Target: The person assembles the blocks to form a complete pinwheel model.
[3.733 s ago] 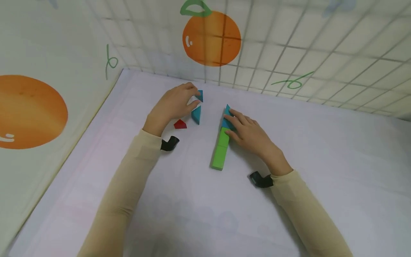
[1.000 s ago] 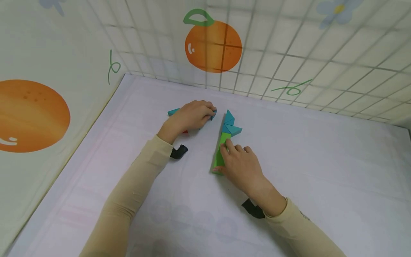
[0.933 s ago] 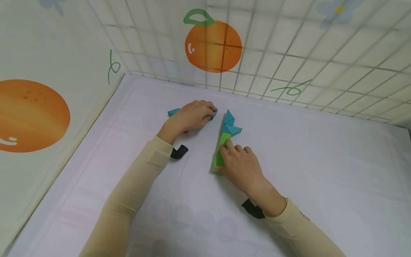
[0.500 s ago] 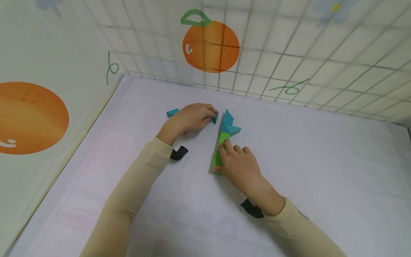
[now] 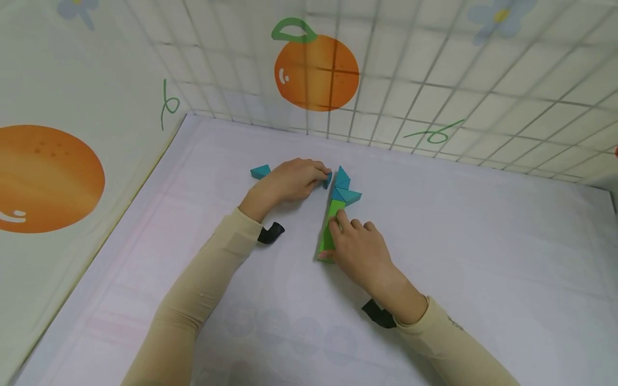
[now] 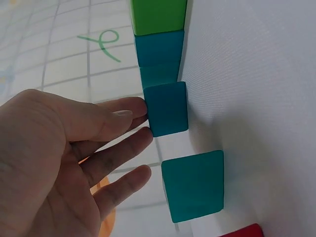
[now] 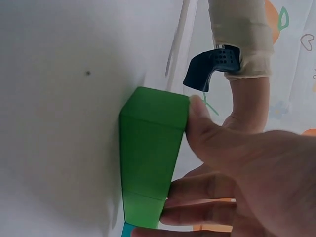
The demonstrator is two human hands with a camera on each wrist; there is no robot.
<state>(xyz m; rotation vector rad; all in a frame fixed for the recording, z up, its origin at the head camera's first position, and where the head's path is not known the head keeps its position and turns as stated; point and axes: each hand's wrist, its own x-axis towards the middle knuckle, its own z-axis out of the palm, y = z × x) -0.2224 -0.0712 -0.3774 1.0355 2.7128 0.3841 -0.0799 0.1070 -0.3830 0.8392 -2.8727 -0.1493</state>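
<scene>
My left hand (image 5: 296,179) touches a small blue wedge block (image 5: 328,180) with its fingertips. In the left wrist view those fairly straight fingers meet the edge of the blue wedge block (image 6: 168,109), the thumb tip just short of it. My right hand (image 5: 364,249) rests on the green blocks (image 5: 330,230), laid end to end. Its thumb touches their near end and its fingers the edge further along, seen in the right wrist view on the green blocks (image 7: 150,158). Several blue triangular blocks (image 5: 344,185) join the far end of this row.
Left of my left hand lies another blue block (image 5: 260,171). A red block (image 6: 247,231) shows at the bottom of the left wrist view, hidden in the head view. A fruit-patterned, partly gridded cloth wall (image 5: 232,69) borders the white surface (image 5: 270,311).
A blue triangular block now sticks out right of the row. My right hand went from the blue end to the green blocks. My left hand has slid its wedge rightward, close to the row.
</scene>
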